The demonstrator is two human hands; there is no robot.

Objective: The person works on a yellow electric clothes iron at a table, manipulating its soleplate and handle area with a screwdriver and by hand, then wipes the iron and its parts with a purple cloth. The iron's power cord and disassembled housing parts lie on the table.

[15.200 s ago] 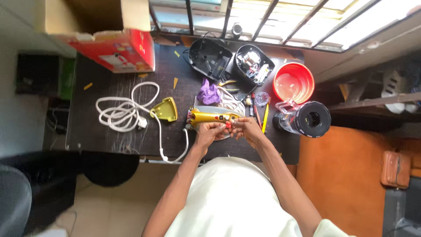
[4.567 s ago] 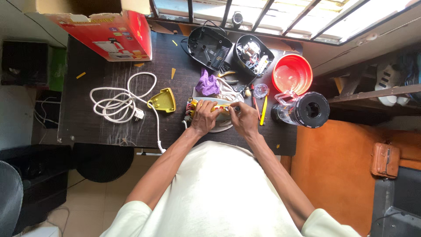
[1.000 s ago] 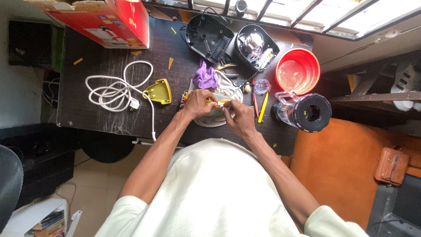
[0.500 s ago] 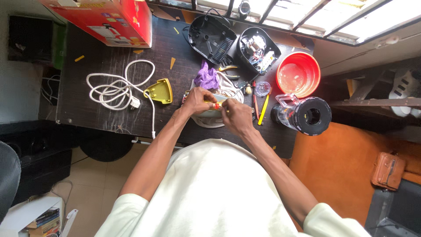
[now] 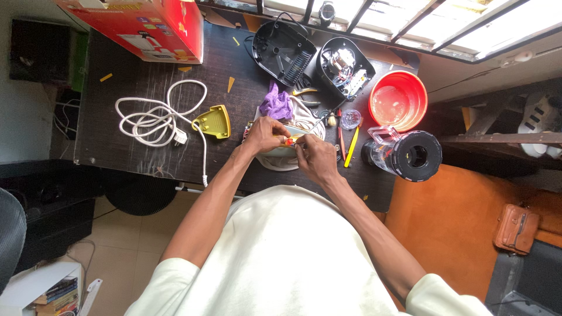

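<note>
Two hands closed tight: left hand (image 5: pixel 264 134) and right hand (image 5: pixel 315 159) pinching one small orange part (image 5: pixel 289 141). Red cardboard box (image 5: pixel 153 26) at far left corner of dark table (image 5: pixel 140 158).

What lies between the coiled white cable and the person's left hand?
In the head view, a yellow plastic cover lies on the dark table, between the white cable and the left hand.

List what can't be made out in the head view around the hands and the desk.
- Small orange part: too small to identify; left hand and right hand cover most of it.
- Pale appliance under the hands: mostly hidden by both hands.
- Red box: cut off by the top edge.
- Open black housing: its insides are too small to read.
- Desk front edge: partly hidden by the person's arms and body.
</note>
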